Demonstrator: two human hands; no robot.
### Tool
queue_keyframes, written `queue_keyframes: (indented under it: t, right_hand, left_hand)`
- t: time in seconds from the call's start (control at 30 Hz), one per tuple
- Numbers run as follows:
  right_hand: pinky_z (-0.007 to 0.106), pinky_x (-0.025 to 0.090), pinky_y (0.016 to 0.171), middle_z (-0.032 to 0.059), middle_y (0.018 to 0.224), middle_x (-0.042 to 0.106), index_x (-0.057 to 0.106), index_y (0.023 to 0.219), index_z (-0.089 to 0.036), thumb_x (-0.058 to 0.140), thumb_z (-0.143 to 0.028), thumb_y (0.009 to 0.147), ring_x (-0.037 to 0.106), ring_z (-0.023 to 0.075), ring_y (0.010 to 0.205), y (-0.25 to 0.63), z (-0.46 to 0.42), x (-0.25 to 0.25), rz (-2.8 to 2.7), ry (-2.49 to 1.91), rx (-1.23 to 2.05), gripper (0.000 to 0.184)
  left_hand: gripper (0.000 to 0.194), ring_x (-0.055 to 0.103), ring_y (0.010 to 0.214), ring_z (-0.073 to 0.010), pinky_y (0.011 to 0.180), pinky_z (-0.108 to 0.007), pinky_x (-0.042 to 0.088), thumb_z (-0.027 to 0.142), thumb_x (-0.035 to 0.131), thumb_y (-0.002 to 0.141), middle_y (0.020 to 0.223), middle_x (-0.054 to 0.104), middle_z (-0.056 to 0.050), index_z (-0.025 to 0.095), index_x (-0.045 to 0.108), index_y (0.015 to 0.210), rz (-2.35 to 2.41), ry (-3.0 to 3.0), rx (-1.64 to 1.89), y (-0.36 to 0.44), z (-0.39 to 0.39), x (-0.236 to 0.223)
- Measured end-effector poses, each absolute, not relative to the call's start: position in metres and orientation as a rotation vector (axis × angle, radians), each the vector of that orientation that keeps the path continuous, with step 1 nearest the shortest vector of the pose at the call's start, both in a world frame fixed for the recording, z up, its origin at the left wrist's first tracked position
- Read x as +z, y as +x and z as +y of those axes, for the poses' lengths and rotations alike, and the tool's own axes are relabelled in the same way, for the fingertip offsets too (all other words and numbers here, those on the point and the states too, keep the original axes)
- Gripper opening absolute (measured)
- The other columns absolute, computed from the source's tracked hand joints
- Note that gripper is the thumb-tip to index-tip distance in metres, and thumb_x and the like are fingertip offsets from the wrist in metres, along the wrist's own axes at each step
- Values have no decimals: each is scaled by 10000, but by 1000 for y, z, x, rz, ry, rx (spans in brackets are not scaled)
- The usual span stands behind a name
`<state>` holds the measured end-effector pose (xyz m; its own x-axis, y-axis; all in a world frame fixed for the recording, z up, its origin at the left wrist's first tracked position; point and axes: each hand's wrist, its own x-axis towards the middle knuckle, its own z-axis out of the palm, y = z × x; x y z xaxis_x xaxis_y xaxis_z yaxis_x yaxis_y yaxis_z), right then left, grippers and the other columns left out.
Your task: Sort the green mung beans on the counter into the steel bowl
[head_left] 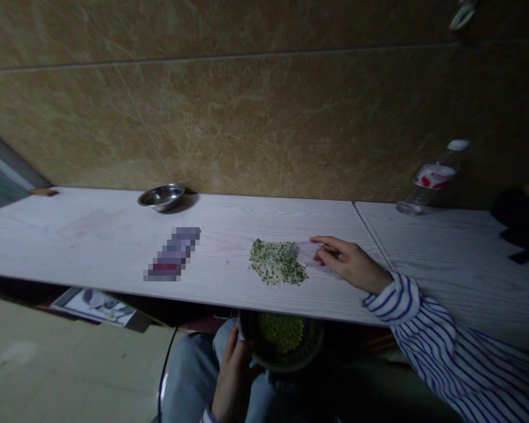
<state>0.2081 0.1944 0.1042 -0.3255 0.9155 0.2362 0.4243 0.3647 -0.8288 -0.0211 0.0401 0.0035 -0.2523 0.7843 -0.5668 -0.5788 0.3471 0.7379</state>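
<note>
My left hand [234, 373] is closed on the left rim of a round bowl [286, 363], held at my lap just below the table's front edge. Small green grains [282, 332], like mung beans, lie in the bowl. On the white table, a thin patch of similar green grains [275, 261] is spread out. Just to its right, my right hand [348, 261] has its fingers bent around a see-through piece of plastic [309, 252], whose left end reaches the grains. Its exact kind cannot be made out.
A small steel bowl [162, 198] stands near the wall. A blurred-out flat item [174, 255] lies left of the grains. At the back right is a plastic bottle [436, 176] with a white cap; a dark item [520, 220] is beyond it. An open drawer [101, 308] shows below the table [83, 235].
</note>
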Motion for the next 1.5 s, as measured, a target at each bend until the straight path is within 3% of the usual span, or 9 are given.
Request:
queue_keyframes:
  t: [0.17,0.5,0.73,0.87,1.1,1.3,1.5]
  right_hand:
    - [264,479,639,34,841,724,660,1152,-177,538,-152,768,643,142,735,190,219,104,-2199,-1038,716,403]
    - [293,529,675,50,891,737,668,1138,-224,571,-229,841,677,171,777,204,214,84,-2195,-999,660,313]
    - [271,538,655,49,826,720,658,1095,-205,587,-175,849,661,150,731,192,189,96,-2360,-650,559,257]
    - [270,528,656,59,829,724,638,1104,-179,573,-144,859,654,151,737,181,182,97,-2437,-526,476,255]
    - [319,484,711,48,816,726,637,1071,-170,584,-174,874,640,153,723,182,189,90,-2477,-654,368,204]
    - [357,480,748,61,864,720,642,1079,-178,584,-226,890,638,174,792,179,202,85,-2472,-760,341,204]
    - [374,488,775,68,944,727,651,1124,-217,588,-241,891,646,184,845,175,214,84,-2449,-818,367,242]
  left_hand:
    - [689,606,983,-260,696,-321,494,281,623,608,1109,650,-63,261,517,1289,1266,150,1313,-16,43,-4]
    - [791,601,1045,-343,757,-416,525,311,642,527,1263,608,-94,270,523,1307,1224,42,1312,-23,46,-30]
    - [864,629,1005,-363,727,-437,537,300,618,510,1114,688,-67,309,474,1362,1277,-25,1324,-14,45,-25]
    - [857,630,1016,-371,728,-448,536,296,610,534,1140,680,-83,304,467,1380,1285,-44,1317,-11,43,-24]
    - [886,638,983,-350,728,-432,537,284,604,540,1199,654,-91,291,423,1408,1226,-7,1301,-13,41,-17]
    - [853,632,951,-343,679,-404,527,269,612,531,1211,638,-106,270,473,1373,1235,8,1254,-15,39,-23]
    - [834,580,1092,-353,742,-404,532,298,645,535,1263,620,-78,291,483,1353,1199,10,1278,-11,37,-21]
